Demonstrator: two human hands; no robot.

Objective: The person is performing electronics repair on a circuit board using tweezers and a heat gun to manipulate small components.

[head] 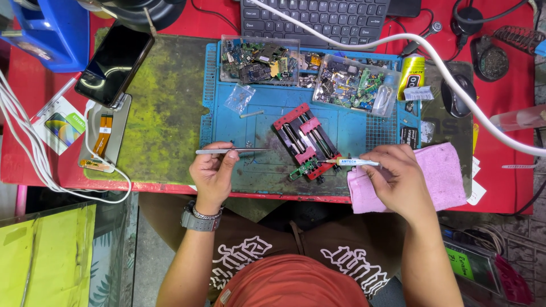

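Observation:
My left hand (213,173) grips metal tweezers (234,151) that lie level and point right over the blue work mat (352,125). My right hand (398,173) holds a small white syringe tube (351,162) with its tip aimed left at a small green circuit board (304,167). That board is clamped at the near end of a red and black board holder (306,139) lying diagonally on the mat. A watch sits on my left wrist.
A pink cloth (449,173) lies under my right hand. Two clear trays of circuit parts (259,59) (355,84) stand at the mat's back. A phone (114,62), a flex cable (101,133), a keyboard (318,17), a mouse (458,94) and a white hose (455,85) surround the mat.

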